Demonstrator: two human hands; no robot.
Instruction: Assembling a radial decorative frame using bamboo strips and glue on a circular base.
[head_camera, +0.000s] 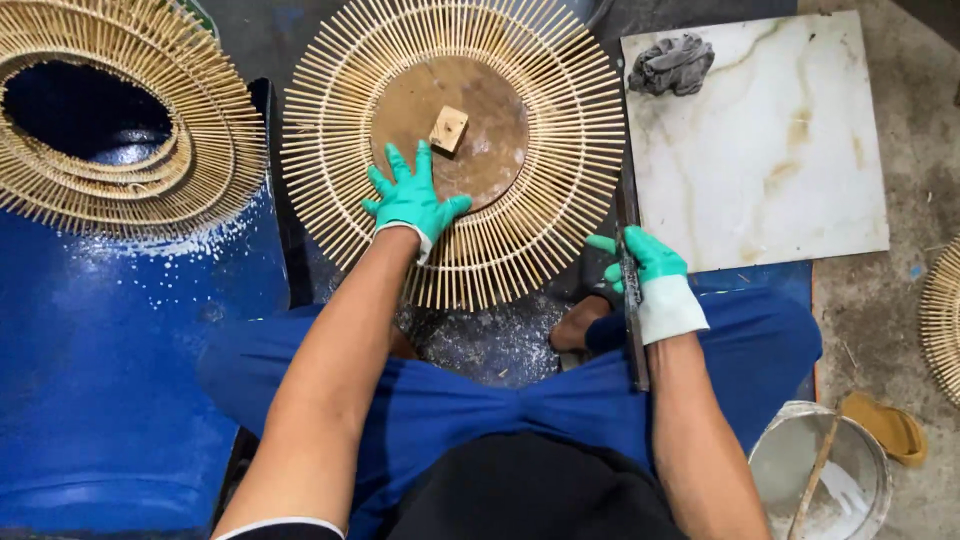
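Note:
A round sunburst frame of thin bamboo sticks lies flat in front of me. It has a brown disc centre with a small wooden block on it. My left hand, in a teal glove, presses flat on the disc's near edge and inner sticks, fingers spread. My right hand, also gloved, is closed around a long dark flat metal strip. The strip runs along the frame's right edge and down over my right forearm.
A stack of similar stick rings sits on a blue drum at left. A white marble tile with a grey rag lies at right. A pail with a stick stands at bottom right, beside a tan sandal.

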